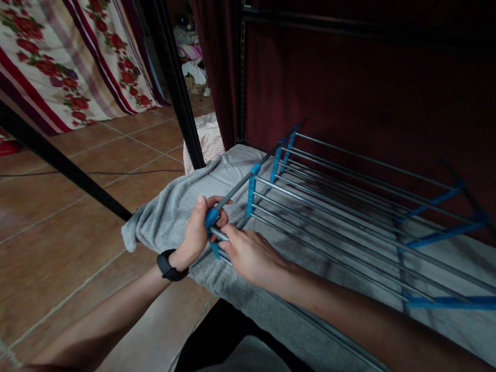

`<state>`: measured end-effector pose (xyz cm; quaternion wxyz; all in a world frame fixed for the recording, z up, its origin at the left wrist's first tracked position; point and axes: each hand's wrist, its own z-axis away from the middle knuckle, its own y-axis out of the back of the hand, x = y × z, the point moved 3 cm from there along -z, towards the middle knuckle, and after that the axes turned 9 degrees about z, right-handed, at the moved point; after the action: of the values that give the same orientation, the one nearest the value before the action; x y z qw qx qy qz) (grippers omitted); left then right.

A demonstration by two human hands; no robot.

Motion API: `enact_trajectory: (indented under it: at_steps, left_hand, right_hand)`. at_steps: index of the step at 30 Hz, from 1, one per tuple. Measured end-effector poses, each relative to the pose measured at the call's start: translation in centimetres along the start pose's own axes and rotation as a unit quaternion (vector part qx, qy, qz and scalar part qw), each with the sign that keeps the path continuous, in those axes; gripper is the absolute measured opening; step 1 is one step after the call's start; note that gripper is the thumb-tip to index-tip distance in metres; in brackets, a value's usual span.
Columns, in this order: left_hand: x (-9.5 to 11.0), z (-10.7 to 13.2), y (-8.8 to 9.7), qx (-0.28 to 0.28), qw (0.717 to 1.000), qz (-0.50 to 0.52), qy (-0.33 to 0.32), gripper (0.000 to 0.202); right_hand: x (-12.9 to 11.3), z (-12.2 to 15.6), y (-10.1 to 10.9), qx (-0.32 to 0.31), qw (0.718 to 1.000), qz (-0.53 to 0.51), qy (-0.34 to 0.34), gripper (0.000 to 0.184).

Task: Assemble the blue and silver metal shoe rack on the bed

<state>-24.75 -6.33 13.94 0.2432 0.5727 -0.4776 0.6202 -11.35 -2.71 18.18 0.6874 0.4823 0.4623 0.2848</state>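
Note:
A metal rack (338,197) with grey rods and blue plastic joints lies on a grey blanket (172,202). At its near left corner, my left hand (199,225) is closed around the blue joint (211,217), thumb pointing up. A black band (171,265) circles that wrist. My right hand (251,253) grips the end of a metal rod (219,234) where it meets the same joint. Part of the rod's length is hidden beneath my right hand and forearm. More blue brackets (250,195) hold the rods farther along the side bar.
Black metal frame posts (172,63) stand at the left and back. A dark red curtain (347,96) hangs behind the rack. Floral fabric (60,48) hangs at the far left, above a tiled floor (61,233) crossed by a thin cable (80,170).

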Motion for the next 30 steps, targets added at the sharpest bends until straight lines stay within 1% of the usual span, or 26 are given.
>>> enact_trajectory:
  at_steps: [5,9,12,15,19,22,24,26,28,30]
  left_hand:
    - [-0.1,0.1,0.2,0.001,1.000,-0.009,0.003,0.068]
    - [0.0,0.3,0.2,0.009,1.000,-0.023,-0.003,0.066]
    - [0.1,0.3,0.1,0.009,0.999,-0.030,-0.006,0.065]
    - [0.0,0.3,0.2,0.008,0.999,-0.033,-0.005,0.065]
    - [-0.2,0.4,0.6,0.020,0.998,-0.051,-0.007,0.065]
    - [-0.3,0.6,1.1,0.016,0.998,-0.059,0.006,0.066]
    - [-0.2,0.7,1.3,0.006,0.998,-0.061,0.020,0.061]
    - [-0.1,0.7,1.5,0.000,0.998,-0.064,0.024,0.053]
    - [0.2,0.6,1.5,0.000,0.997,-0.073,0.023,0.045]
    - [0.4,0.5,1.4,-0.001,0.996,-0.083,0.031,0.042]
  right_hand:
    - [-0.2,0.0,0.2,-0.005,1.000,-0.006,-0.011,0.035]
    - [-0.3,-0.3,0.0,-0.018,0.999,-0.017,-0.025,0.033]
    - [-0.1,-0.6,-0.1,-0.025,0.998,-0.038,-0.040,0.032]
    - [0.1,-0.8,-0.1,-0.029,0.996,-0.069,-0.047,0.037]
    - [0.2,-0.8,-0.2,-0.028,0.993,-0.112,-0.035,0.044]
    - [0.2,-0.9,-0.5,-0.029,0.991,-0.125,-0.031,0.040]
    - [0.3,-0.9,-0.6,-0.030,0.990,-0.133,-0.019,0.033]
    - [0.2,-0.8,-0.3,-0.017,0.989,-0.147,0.006,0.029]
    - [0.1,-0.4,0.1,0.004,0.989,-0.144,0.026,0.032]
    - [0.3,0.5,0.4,0.016,0.993,-0.113,0.022,0.040]
